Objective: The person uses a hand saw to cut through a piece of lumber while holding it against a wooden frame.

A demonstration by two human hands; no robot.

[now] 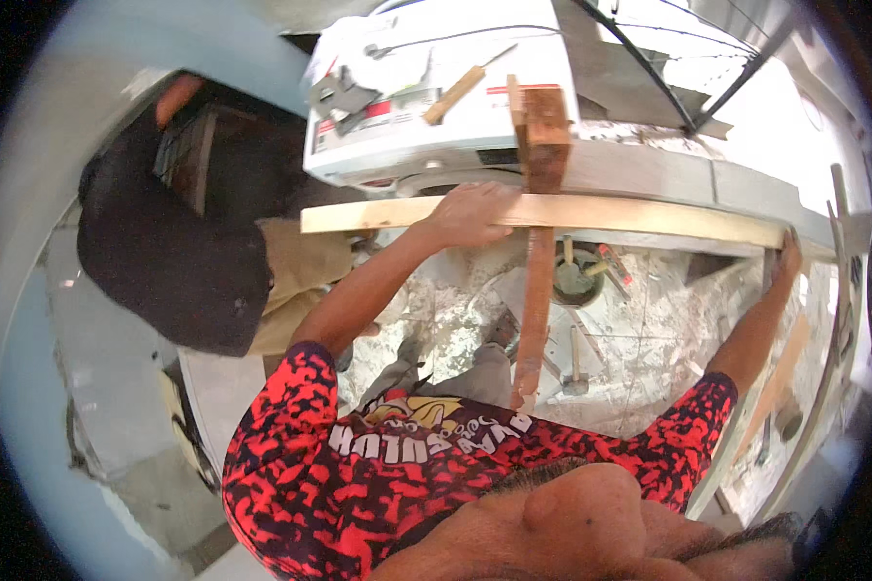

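Note:
A long, pale wooden plank (pixel 630 209) stretches from left to right in front of me, crossing a reddish-brown wooden beam (pixel 536 310). My left hand (pixel 473 213) is closed over the plank, just left of that crossing. Near the plank's right end, my right hand (pixel 792 254) grips it, with the arm stretched out; some of its fingers are hidden. The beam's thick far end (pixel 545 140) rises beyond the plank, and its narrow part runs back toward my body.
A white appliance (pixel 513 48) carries a wooden-handled tool (pixel 455 94) and a grey metal piece (pixel 344 100). A dark bucket (pixel 558 290) and a hammer (pixel 576 373) are on the debris-strewn floor. Another person in a dark shirt (pixel 179 261) bends at left. Long strips (pixel 836 290) stand at right.

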